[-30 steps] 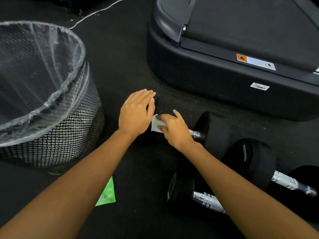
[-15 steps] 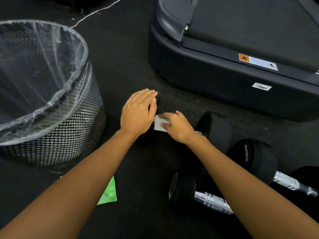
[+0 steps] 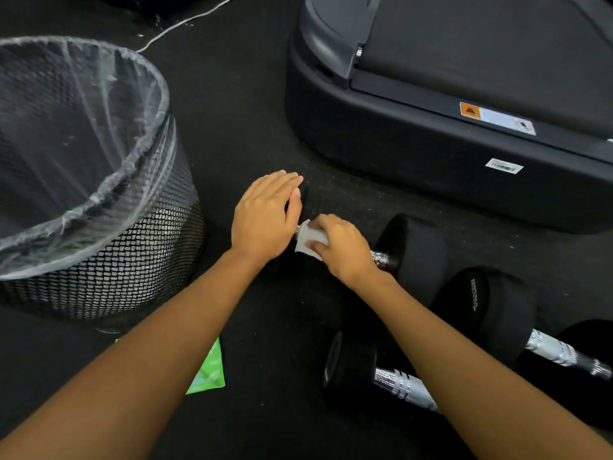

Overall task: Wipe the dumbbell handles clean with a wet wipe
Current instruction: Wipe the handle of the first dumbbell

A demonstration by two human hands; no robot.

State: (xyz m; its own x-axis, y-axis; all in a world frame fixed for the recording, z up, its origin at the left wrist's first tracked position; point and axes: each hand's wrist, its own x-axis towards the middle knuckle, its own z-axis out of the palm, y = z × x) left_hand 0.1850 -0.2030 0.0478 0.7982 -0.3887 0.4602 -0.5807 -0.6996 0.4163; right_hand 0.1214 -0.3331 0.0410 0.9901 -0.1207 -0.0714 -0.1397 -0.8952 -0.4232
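Note:
A black dumbbell [image 3: 414, 250] with a chrome handle lies on the dark floor at the centre. My left hand [image 3: 265, 217] rests flat, fingers straight, on its left head and hides most of it. My right hand [image 3: 341, 247] grips a white wet wipe [image 3: 306, 239] wrapped around the handle near the left end. A short bare piece of the handle [image 3: 379, 257] shows by the right head. Two more dumbbells lie closer to me, one [image 3: 351, 363] under my right forearm and one [image 3: 491, 303] at the right.
A black mesh bin [image 3: 132, 260] lined with a clear bag stands at the left. A green wipes packet [image 3: 209, 373] lies on the floor under my left forearm. A treadmill base [image 3: 431, 151] fills the upper right. A white cable [image 3: 185, 21] runs across the far floor.
My right hand with the wipe has shifted slightly along the handle, exposing more chrome by the right head. My left hand stays on the left head.

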